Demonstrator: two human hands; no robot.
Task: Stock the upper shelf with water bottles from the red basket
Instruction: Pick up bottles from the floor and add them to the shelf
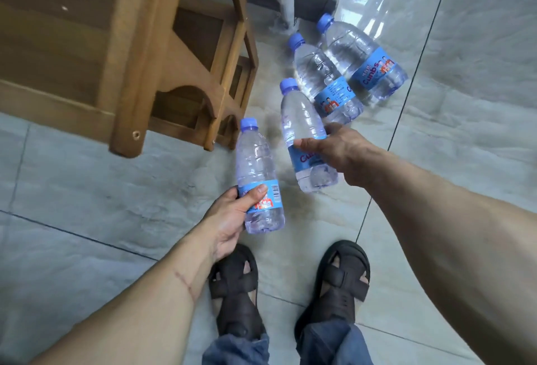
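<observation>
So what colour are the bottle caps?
Blue, as on the left hand's bottle cap; head view, the only one.

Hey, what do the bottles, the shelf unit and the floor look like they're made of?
Bottle in left hand: clear thin plastic, ribbed, see-through, blue cap, glossy printed label. Shelf unit: wood or wood-look board, brown grain, satin finish. Floor: polished grey tile, probably ceramic, with grout lines and reflections.

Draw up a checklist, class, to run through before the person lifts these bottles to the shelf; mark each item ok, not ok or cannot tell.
1. Left hand grips a clear blue-capped plastic water bottle: ok.
2. Right hand grips a second such bottle: ok.
3. Caps on both: ok.
4. Wooden shelf unit near: ok.
5. Upper shelf space: cannot tell.
6. Red basket visible: not ok; two bottles on the tiled floor.
</observation>
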